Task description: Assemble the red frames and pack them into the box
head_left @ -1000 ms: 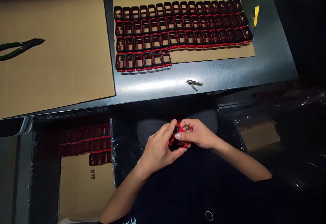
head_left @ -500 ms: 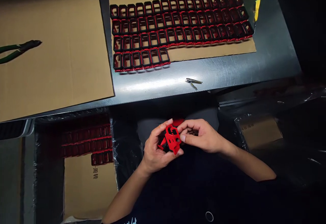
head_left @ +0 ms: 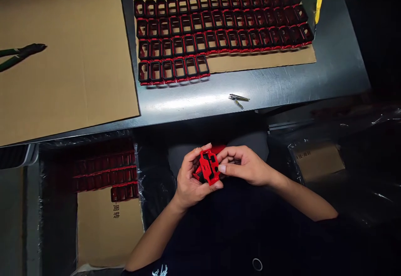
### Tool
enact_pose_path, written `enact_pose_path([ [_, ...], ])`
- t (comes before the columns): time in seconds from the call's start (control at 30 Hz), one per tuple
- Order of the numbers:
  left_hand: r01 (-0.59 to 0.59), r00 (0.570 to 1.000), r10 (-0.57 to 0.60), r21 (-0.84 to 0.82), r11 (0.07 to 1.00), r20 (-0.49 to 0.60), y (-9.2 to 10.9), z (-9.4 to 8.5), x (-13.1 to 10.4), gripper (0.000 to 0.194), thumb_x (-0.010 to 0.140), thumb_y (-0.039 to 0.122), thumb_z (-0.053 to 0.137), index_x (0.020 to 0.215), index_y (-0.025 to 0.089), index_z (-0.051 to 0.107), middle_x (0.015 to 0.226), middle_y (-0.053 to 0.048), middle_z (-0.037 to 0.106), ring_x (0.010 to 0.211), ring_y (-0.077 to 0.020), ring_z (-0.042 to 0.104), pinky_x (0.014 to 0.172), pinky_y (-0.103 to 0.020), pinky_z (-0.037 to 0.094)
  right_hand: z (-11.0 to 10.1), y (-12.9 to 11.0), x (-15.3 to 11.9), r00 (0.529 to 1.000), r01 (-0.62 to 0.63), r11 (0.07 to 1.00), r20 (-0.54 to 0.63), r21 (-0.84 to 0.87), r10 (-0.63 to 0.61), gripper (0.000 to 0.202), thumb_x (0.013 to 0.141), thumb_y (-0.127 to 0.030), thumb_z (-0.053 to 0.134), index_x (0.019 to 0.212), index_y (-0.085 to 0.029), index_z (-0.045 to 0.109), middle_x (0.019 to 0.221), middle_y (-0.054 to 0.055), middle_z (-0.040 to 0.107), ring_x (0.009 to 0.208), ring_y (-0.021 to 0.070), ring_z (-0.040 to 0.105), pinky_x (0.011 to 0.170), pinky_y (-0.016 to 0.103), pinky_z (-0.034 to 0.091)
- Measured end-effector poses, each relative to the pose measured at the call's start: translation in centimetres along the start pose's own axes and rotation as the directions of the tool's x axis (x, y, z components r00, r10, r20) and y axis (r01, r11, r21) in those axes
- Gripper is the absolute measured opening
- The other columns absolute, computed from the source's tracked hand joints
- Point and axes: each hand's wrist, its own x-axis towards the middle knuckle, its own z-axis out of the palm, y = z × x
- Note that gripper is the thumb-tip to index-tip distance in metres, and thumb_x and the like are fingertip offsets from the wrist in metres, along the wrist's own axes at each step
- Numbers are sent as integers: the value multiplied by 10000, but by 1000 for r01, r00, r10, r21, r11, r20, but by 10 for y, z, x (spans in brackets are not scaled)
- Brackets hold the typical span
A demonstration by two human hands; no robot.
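Note:
A red and black plastic part [head_left: 207, 168] is held above my lap. My left hand [head_left: 192, 180] wraps round it from the left, with fingertips at its top and the thumb at its lower edge. My right hand [head_left: 242, 165] is at the part's right side, its thumb and curled fingers pinched against that edge. Whether a smaller piece sits between those fingers is hidden. Beneath the hands, more red [head_left: 219, 148] shows near the lap.
Rows of red and black frames [head_left: 200, 44] stand on cardboard on the metal table [head_left: 266, 81]. Small metal tools [head_left: 239, 98] lie near its edge. Green-handled cutters [head_left: 26, 53] rest on cardboard at left. A lined box [head_left: 109, 234] at lower left holds more frames; cardboard [head_left: 319, 163] lies at right.
The red and black part has turned in my left hand and shows a different face. Both hands stay close together, in nearly the same place. The view has shifted slightly.

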Motion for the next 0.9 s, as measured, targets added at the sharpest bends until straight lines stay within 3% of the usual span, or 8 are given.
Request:
enact_pose_path([
  [0.23, -39, 999, 39, -10, 999, 5, -3, 2, -1, 831, 785, 497, 818, 1466, 266, 402, 1406, -187, 616, 1252, -281, 663, 1016, -418, 584, -1, 6, 4, 992, -40, 995, 125, 86, 29, 346, 809, -441, 795, 961, -138, 725, 764, 19, 719, 656, 129, 674, 673, 270, 566],
  [0.3, -64, 998, 64, 50, 997, -3, -2, 2, 0, 829, 800, 443, 822, 1481, 260, 387, 1411, -187, 611, 1263, -279, 653, 1013, -422, 586, -1, 6, 4, 997, 3, 999, 83, 36, -6, 329, 819, -418, 780, 988, -142, 724, 816, 32, 733, 697, 137, 685, 695, 277, 566],
  [0.37, -127, 991, 132, 190, 974, -14, 0, 2, 3, 830, 803, 365, 830, 1494, 240, 385, 1385, -185, 624, 1264, -282, 646, 1013, -440, 585, -1, 5, 2, 995, 87, 994, -45, -73, -91, 305, 827, -394, 764, 1011, -155, 719, 894, 52, 746, 784, 161, 704, 721, 286, 568],
  [0.47, -235, 970, 237, 452, 861, 53, 6, -2, 8, 810, 811, 240, 794, 1511, 199, 390, 1347, -197, 637, 1235, -287, 654, 964, -419, 611, -1, 0, -2, 950, 188, 945, -197, -267, -244, 308, 795, -371, 792, 1019, -174, 716, 970, 67, 740, 896, 195, 707, 717, 283, 570],
  [0.6, -315, 948, 196, 646, 696, 252, 16, -8, 12, 798, 859, 196, 707, 1561, 195, 327, 1341, -202, 656, 1144, -294, 708, 867, -383, 649, -2, -1, -4, 974, 136, 935, -126, -326, -186, 372, 728, -336, 861, 1036, -182, 720, 866, 24, 720, 750, 152, 676, 626, 242, 548],
  [0.73, -393, 920, 279, 657, 644, 276, 19, -11, 15, 870, 869, 190, 699, 1603, 184, 233, 1333, -209, 677, 1059, -287, 747, 833, -384, 658, -7, 9, 2, 992, 58, 987, -100, -150, -73, 308, 776, -325, 819, 1011, -167, 696, 805, -3, 698, 569, 82, 595, 552, 208, 494],
  [0.83, -416, 909, 342, 526, 742, 236, 19, -11, 17, 915, 858, 208, 734, 1608, 183, 211, 1333, -214, 676, 1135, -270, 725, 887, -373, 645, -12, 20, 9, 999, 34, 993, -20, 110, -32, 327, 776, -306, 798, 1046, -161, 685, 772, -1, 707, 593, 105, 641, 578, 221, 529],
  [0.9, -383, 922, 320, 402, 832, 218, 20, -10, 19, 944, 853, 242, 754, 1610, 175, 195, 1318, -212, 682, 1181, -261, 705, 920, -373, 634, -13, 27, 14, 997, -15, 961, 75, 278, -6, 325, 755, -293, 794, 1031, -151, 700, 776, 9, 717, 618, 123, 666, 566, 223, 544],
])
